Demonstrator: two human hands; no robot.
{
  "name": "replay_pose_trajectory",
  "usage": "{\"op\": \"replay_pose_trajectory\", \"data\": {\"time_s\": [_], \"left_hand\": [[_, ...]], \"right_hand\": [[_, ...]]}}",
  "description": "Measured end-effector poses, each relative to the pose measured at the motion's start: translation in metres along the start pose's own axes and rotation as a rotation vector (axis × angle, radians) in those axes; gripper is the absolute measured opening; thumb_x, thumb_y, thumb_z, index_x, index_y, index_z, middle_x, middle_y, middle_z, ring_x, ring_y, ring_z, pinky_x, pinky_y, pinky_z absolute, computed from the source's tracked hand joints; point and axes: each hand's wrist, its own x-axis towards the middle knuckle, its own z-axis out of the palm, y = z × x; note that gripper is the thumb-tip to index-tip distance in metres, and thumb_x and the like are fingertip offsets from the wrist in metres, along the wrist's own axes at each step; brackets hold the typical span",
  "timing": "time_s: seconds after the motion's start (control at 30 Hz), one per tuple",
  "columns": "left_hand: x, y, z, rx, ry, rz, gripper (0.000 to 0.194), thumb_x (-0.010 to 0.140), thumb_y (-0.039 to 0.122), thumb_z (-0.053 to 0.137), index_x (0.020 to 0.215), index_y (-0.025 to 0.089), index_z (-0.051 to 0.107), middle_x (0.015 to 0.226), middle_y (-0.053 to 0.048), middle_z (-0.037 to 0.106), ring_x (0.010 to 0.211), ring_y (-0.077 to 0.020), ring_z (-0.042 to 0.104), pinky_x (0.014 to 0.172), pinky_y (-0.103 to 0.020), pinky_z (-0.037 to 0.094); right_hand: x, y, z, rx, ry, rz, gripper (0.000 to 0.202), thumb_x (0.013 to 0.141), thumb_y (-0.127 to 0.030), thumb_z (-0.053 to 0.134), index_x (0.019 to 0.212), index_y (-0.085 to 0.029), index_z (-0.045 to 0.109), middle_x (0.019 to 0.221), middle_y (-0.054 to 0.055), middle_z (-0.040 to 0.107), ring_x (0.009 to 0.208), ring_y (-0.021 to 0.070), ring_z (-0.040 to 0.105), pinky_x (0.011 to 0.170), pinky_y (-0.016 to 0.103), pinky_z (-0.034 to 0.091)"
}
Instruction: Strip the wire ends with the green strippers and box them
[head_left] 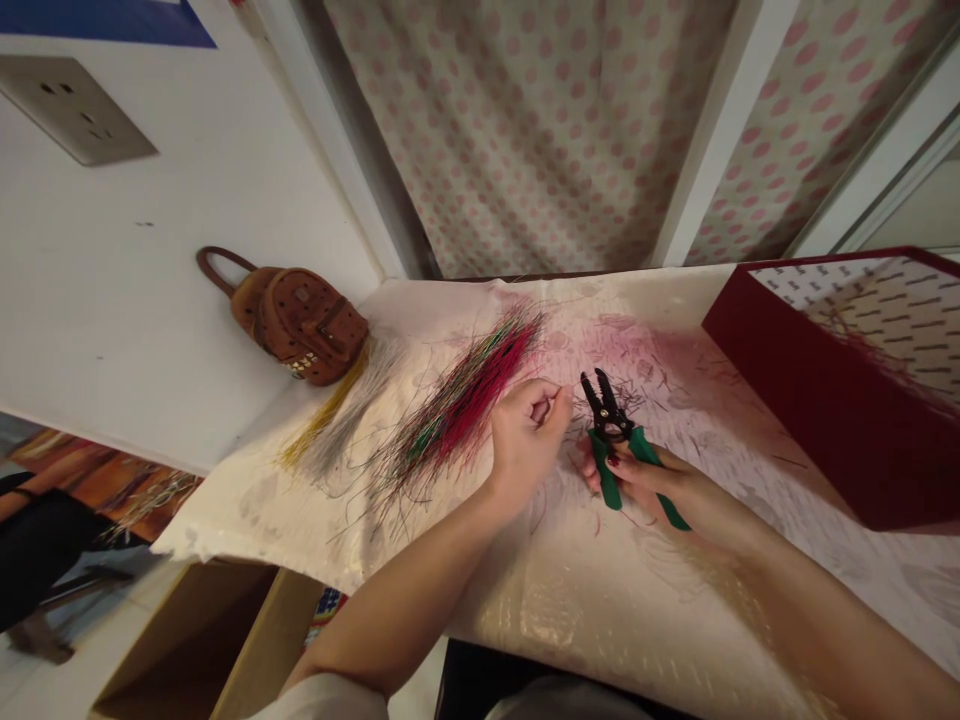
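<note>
From my head camera, I grasp green-handled pliers point(604, 413) in my right hand point(684, 490), their jaws parted above a pale-covered table point(540, 580), near scattered clippings point(651, 380). My left hand point(523, 430) is clenched, fingertips pinched just beside the jaw tips; whether on a strand, I cannot tell. Red, green and dark strands point(484, 380) lie bundled to its left.

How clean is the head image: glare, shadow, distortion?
Head view: dim, uneven light; glare flecks on the table cover near its front; shadow by the right forearm. Head view, edges: wide-angle skew on the wall socket. Head view, centre: green-handled pliers fairly sharp, thin strand at the left hand barely visible.
</note>
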Motion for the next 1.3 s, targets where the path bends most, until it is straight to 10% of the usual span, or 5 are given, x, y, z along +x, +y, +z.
{"op": "replay_pose_trajectory", "data": {"time_s": [0.63,1.3], "left_hand": [[0.000,0.004,0.001,0.089,-0.004,0.056,0.036,0.095,0.034,0.059,0.064,0.018,0.050,0.062,0.003,0.038,0.059,-0.0115,0.034,0.057,-0.028,0.027],[0.001,0.003,0.000,0.145,-0.003,0.113,0.036,0.095,0.031,0.059,0.063,0.019,0.047,0.061,0.004,0.038,0.060,-0.0120,0.036,0.060,-0.029,0.028]], "right_hand": [[0.002,0.002,-0.001,-0.019,0.023,-0.006,0.034,0.077,-0.044,0.082,0.101,-0.022,0.071,0.095,0.007,0.067,0.091,0.0260,0.061,0.093,0.043,0.045],[0.006,0.003,-0.010,-0.539,0.181,-0.154,0.034,0.085,-0.053,0.065,0.076,-0.022,0.057,0.059,-0.002,0.047,0.052,0.0141,0.040,0.050,0.029,0.030]]}}
